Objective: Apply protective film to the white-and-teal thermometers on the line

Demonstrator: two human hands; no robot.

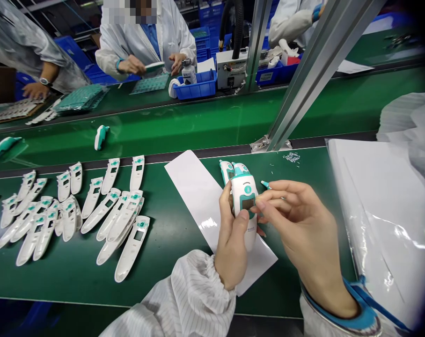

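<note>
To the right of the right hand, a clear bag [391, 234] holds white sheets. Well beyond the hands, a blue bin [198, 91] contains a white bottle [188, 74], with a white cloth [173, 88] at its left end; farther right, a second bin [268, 76] carries mixed white and red items.

The right hand [307, 229] reaches in from the right, palm turned toward the left hand [231, 243], its thumb and forefinger brought together at the right edge of the device's screen [248, 204]; whether they pinch anything cannot be told. The left hand is clamped around the white-and-teal device [245, 192], thumb on its front below the screen, and holds it above the surface, its teal end pointing away. A teal tip [265, 184] shows just beyond the right fingers, partly hidden.

Beyond both hands runs a green belt [184, 124]; across it a person [116, 42] in a white coat holds a similar part [154, 67]. A metal post [308, 87] rises beyond the right hand. On the dark green surface [173, 224], many white shells [132, 248] lie left of the left hand, some overlapping. A white sheet [194, 187] lies beneath that hand, two more units [226, 171] just past it, and tiny white bits [291, 157] beyond the right hand.
</note>
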